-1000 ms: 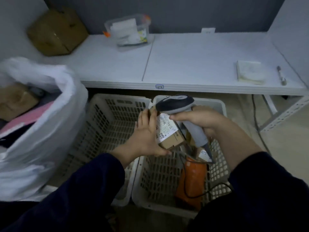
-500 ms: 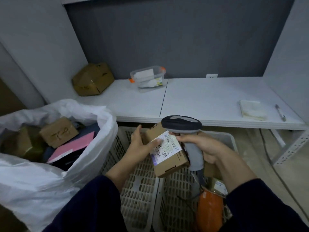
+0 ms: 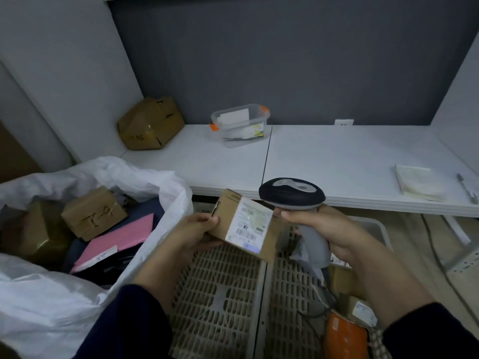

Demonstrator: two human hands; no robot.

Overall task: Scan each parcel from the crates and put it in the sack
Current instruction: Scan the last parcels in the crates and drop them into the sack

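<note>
My left hand (image 3: 191,230) grips a small brown cardboard parcel (image 3: 228,216) with a white shipping label facing up, held above the left crate (image 3: 220,294). My right hand (image 3: 326,231) grips the grey handle of a barcode scanner (image 3: 291,194), whose dark head sits just right of the parcel and points at its label. The white sack (image 3: 51,294) stands open at the left, holding brown boxes (image 3: 93,213) and a pink mailer (image 3: 121,237). The right crate (image 3: 293,307) holds an orange parcel (image 3: 346,338) and other packages.
A white table (image 3: 324,161) runs behind the crates, carrying a taped brown box (image 3: 150,124), a clear plastic tub (image 3: 239,124), a notepad (image 3: 418,182) and a pen (image 3: 466,187). The scanner's cable (image 3: 318,299) trails down into the right crate. A cable hangs beside the table leg at right.
Both hands have lifted the parcel and scanner up out of the right crate and moved leftward toward the sack. My view has tilted up, showing more wall.
</note>
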